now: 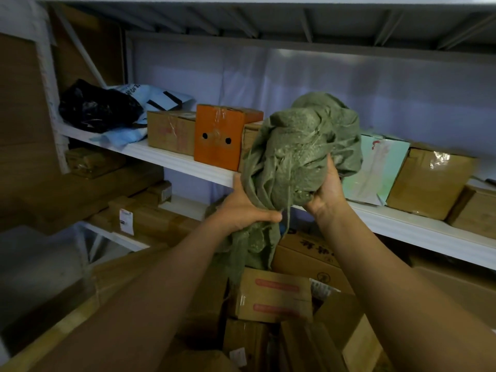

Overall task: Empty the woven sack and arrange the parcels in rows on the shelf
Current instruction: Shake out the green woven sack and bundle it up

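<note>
You hold the green woven sack (300, 154) bunched up in both hands, raised in front of the white shelf (171, 157). Your left hand (241, 208) grips the lower, gathered part of the cloth, fingers curled round it and thumb lying across its front, while a loose tail of the sack hangs down below that fist. Your right hand (326, 189) cups the crumpled bulk from the right and underneath, fingers wrapped into the folds. The sack looks limp and wadded; you cannot tell from here whether anything is inside it.

On the shelf behind the sack parcels stand in a line. At the far left lies a black plastic bag (96, 108), with a pale blue mailer bag (150, 99) just beside and partly under it. To their right stands a brown carton (170, 132), touching an orange box (218, 136) with two round holes in its near face. Right of the sack, a pale green and white box (375, 167) leans against a taped brown carton (429, 181), and another brown box (475, 210) sits at the right edge.

Below your arms, near you, lies a heap of cardboard cartons, among them one with red bars (273, 295) printed on it. More flat cartons (139, 213) fill the lower shelf on the left.
</note>
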Demonstrator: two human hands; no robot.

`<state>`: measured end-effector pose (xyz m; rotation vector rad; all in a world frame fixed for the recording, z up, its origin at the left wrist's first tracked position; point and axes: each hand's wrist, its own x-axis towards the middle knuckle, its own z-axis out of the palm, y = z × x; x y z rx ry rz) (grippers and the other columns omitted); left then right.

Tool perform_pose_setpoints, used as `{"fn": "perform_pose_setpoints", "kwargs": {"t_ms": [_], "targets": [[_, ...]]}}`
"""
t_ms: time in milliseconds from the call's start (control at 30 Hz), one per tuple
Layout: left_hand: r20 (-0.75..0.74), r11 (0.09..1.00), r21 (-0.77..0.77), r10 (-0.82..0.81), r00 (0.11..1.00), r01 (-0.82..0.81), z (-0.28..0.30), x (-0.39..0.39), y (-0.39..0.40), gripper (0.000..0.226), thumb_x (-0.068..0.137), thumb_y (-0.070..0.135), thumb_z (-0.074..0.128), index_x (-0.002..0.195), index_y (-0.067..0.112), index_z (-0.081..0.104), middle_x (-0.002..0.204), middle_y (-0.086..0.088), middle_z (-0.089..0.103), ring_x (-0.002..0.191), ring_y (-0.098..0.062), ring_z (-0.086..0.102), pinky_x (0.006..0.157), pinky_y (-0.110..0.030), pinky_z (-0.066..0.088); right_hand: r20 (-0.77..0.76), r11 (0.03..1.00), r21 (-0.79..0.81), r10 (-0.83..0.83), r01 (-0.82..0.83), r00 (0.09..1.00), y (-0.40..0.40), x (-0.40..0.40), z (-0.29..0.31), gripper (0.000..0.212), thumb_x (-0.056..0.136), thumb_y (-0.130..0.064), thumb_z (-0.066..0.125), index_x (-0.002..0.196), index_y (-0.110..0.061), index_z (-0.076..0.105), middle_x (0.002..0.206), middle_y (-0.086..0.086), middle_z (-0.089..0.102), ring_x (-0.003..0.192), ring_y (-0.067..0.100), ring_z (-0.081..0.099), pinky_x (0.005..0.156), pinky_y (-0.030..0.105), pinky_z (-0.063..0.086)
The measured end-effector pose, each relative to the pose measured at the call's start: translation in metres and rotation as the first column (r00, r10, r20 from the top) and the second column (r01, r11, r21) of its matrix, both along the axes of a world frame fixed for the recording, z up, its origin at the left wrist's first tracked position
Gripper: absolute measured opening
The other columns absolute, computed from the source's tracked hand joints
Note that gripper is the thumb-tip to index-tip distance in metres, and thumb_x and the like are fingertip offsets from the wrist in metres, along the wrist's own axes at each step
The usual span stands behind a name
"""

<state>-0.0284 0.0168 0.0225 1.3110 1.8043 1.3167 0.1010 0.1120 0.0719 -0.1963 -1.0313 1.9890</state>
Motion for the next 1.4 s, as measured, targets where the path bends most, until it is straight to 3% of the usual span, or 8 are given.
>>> {"fn": "perform_pose_setpoints", "kwargs": {"t_ms": [133, 367, 467, 533, 700, 933, 1100, 1400], "targets": [[0.025, 0.973, -0.055, 0.224, 0.974, -0.222, 0.001, -0.016, -0.007, 0.071, 0.066, 0.053, 0.074, 0.121, 0.011, 0.058, 0.118, -0.009, 0.063, 0.109, -0.03, 0.058, 0.098, -0.043, 0.047, -0.003, 0.999, -0.031, -0.031, 0.031, 1.0, -0.002, 0.003, 0.005, 0.054, 0.096, -0.05, 0.037, 0.093, -0.013, 0.076, 0.104, 0.014, 0.072, 0.097, 0.031, 0.066, 0.089, 0.045, 0.053], [0.256, 0.932, -0.15, 0.358, 0.898, -0.329, 0.009, -0.034, -0.028, 0.035, 0.095, 0.035, 0.04, 0.094, 0.005, 0.06, 0.108, -0.018, 0.061, 0.102, -0.035, 0.058, 0.096, -0.043, 0.048, 0.145, 0.993, 0.094, 0.061, -0.075, 0.988, -0.001, 0.013, 0.007, 0.057, 0.098, -0.039, 0.036, 0.07, -0.015, 0.079, 0.082, 0.006, 0.076, 0.074, 0.021, 0.073, 0.067, 0.032, 0.06], [0.487, 0.97, -0.094, 0.243, 0.839, -0.226, 0.007, -0.031, -0.039, 0.028, 0.1, 0.017, 0.035, 0.082, 0.008, 0.055, 0.079, -0.013, 0.055, 0.068, -0.023, 0.053, 0.061, -0.023, 0.053, 0.342, 0.977, 0.184, 0.039, -0.108, 0.939, 0.001, 0.011, -0.004, 0.034, 0.095, -0.033, 0.044, 0.099, -0.014, 0.073, 0.092, 0.004, 0.075, 0.088, 0.02, 0.071, 0.072, 0.032, 0.06], [0.571, 0.98, -0.048, 0.185, 0.8, -0.192, 0.01, -0.028, -0.042, 0.021, 0.1, 0.013, 0.034, 0.097, 0.011, 0.055, 0.074, -0.007, 0.049, 0.063, -0.018, 0.048, 0.067, -0.028, 0.051, 0.435, 0.97, 0.178, 0.071, -0.163, 0.898, 0.003, 0.009, -0.015, 0.028, 0.094, -0.03, 0.048, 0.111, -0.014, 0.064, 0.094, 0.003, 0.075, 0.087, 0.019, 0.072, 0.067, 0.031, 0.06], [0.783, 0.981, 0.16, -0.061, 0.619, -0.106, 0.008, -0.037, -0.045, 0.028, 0.093, 0.022, 0.047, 0.089, 0.011, 0.072, 0.083, -0.011, 0.073, 0.072, -0.024, 0.07, 0.063, -0.031, 0.057, 0.552, 0.955, 0.19, 0.088, -0.228, 0.829, 0.0, 0.003, -0.025, 0.049, 0.069, -0.027, 0.066, 0.116, -0.014, 0.061, 0.112, 0.006, 0.068, 0.097, 0.022, 0.066, 0.079, 0.037, 0.055], [0.689, 0.943, 0.319, -0.297, 0.661, 0.092, 0.002, -0.034, -0.054, 0.083, 0.021, 0.051, 0.091, 0.093, 0.014, 0.074, 0.095, -0.01, 0.075, 0.081, -0.024, 0.074, 0.061, -0.036, 0.06, 0.662, 0.892, 0.263, 0.111, -0.369, 0.741, -0.016, -0.025, -0.035, 0.048, 0.061, -0.016, 0.073, 0.109, -0.016, 0.065, 0.106, 0.004, 0.071, 0.1, 0.024, 0.065, 0.089, 0.041, 0.051], [0.611, 0.986, 0.167, -0.091, 0.787, -0.015, 0.011, -0.053, -0.054, 0.084, 0.058, 0.045, 0.08, 0.131, 0.015, 0.052, 0.129, -0.012, 0.06, 0.098, -0.025, 0.064, 0.076, -0.037, 0.058, 0.716, 0.859, 0.287, 0.101, -0.423, 0.691, -0.029, -0.054, -0.038, 0.046, 0.062, -0.017, 0.078, 0.107, -0.02, 0.066, 0.108, 0.003, 0.071, 0.102, 0.023, 0.066, 0.088, 0.04, 0.053], [0.529, 0.967, 0.107, 0.142, 0.837, -0.231, -0.003, -0.122, -0.053, 0.04, 0.084, 0.012, 0.066, 0.122, 0.003, 0.057, 0.114, -0.015, 0.064, 0.099, -0.029, 0.064, 0.088, -0.041, 0.055, 0.604, 0.93, 0.306, -0.026, -0.202, 0.796, -0.06, -0.135, -0.073, 0.039, 0.08, -0.002, 0.07, 0.117, -0.009, 0.06, 0.108, 0.005, 0.067, 0.088, 0.014, 0.065, 0.073, 0.025, 0.056]]}}
